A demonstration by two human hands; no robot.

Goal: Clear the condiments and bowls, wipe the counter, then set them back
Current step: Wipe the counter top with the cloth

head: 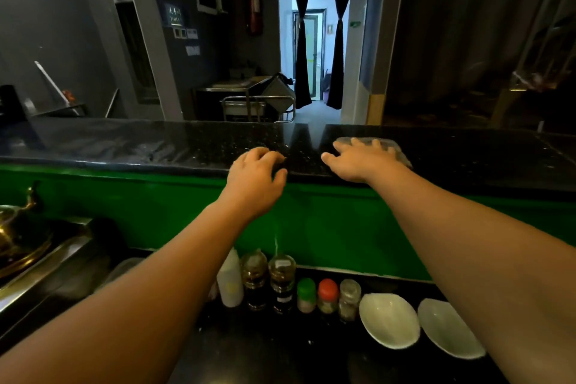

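My right hand (363, 160) lies flat on a grey cloth (396, 151) spread on the raised black counter (156, 146). My left hand (255, 179) rests at the counter's near edge, fingers curled and apart, holding nothing. On the lower black counter (265, 352) stand a white squeeze bottle (230, 282), two dark sauce bottles (255, 279) (282, 282), a green-capped jar (306, 294), a red-capped jar (327, 296) and a clear shaker (349, 299). Two white bowls (389, 319) (448, 327) sit to their right.
A green panel (124, 206) joins the upper and lower counters. A brass kettle (18, 234) sits by a steel sink rim (40, 274) at the left. Beyond the counter are a metal trolley (258, 106) and a curtained doorway (314, 56).
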